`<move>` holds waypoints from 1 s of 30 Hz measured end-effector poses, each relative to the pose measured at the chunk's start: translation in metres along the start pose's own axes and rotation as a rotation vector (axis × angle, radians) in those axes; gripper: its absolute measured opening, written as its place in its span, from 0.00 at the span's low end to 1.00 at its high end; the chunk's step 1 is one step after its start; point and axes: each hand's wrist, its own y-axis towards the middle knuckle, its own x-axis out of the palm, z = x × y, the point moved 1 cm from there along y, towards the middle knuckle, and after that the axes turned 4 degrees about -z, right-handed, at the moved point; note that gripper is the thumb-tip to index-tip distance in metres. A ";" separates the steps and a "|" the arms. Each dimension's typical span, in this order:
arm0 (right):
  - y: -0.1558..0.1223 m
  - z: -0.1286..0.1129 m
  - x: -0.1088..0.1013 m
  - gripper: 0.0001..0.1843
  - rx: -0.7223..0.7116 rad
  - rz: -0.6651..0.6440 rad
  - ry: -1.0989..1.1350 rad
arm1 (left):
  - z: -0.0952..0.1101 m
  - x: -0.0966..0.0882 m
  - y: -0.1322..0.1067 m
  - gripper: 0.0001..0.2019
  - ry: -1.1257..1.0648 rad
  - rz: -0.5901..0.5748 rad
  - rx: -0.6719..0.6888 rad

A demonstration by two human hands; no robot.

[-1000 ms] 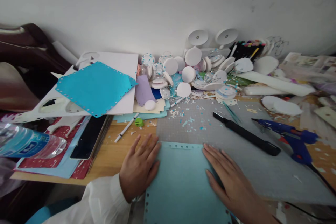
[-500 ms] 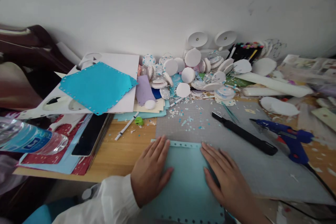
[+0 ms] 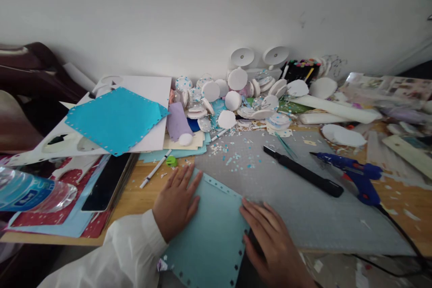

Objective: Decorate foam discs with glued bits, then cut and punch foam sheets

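A light blue sheet (image 3: 211, 229) with punched holes along its edges lies turned at an angle on the grey cutting mat (image 3: 303, 216) at the desk's front edge. My left hand (image 3: 175, 202) lies flat with fingers spread on the sheet's left corner. My right hand (image 3: 270, 243) rests flat, fingers apart, at the sheet's right edge. A white sleeve covers my left arm.
A black craft knife (image 3: 302, 172) and a blue glue gun (image 3: 354, 175) lie on the mat to the right. White round discs (image 3: 232, 99) pile up at the back by the wall. A brighter blue punched sheet (image 3: 116, 119), a plastic water bottle (image 3: 30, 191) and a dark tablet (image 3: 104, 184) sit on the left.
The light blue sheet has been rotated from square to slanted under both hands. My left hand shifted left to the sheet's corner, and my right hand slid lower.
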 end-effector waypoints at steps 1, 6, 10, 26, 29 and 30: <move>0.001 -0.003 0.001 0.23 0.002 0.013 0.015 | 0.005 -0.001 0.002 0.25 -0.005 -0.002 -0.021; 0.005 0.010 -0.008 0.23 0.019 0.012 0.083 | 0.044 -0.003 0.003 0.33 -0.132 -0.084 0.104; 0.009 0.063 -0.035 0.19 0.152 0.128 -0.061 | 0.056 0.001 0.000 0.34 -0.216 -0.117 0.107; 0.015 0.112 -0.054 0.19 0.230 0.031 -0.276 | 0.056 0.003 -0.002 0.36 -0.313 -0.111 0.109; 0.000 0.095 -0.073 0.23 0.107 -0.010 -0.071 | 0.052 0.004 -0.001 0.34 -0.325 -0.130 0.146; -0.007 0.089 -0.078 0.24 0.062 -0.052 -0.054 | 0.051 0.004 0.000 0.34 -0.330 -0.142 0.164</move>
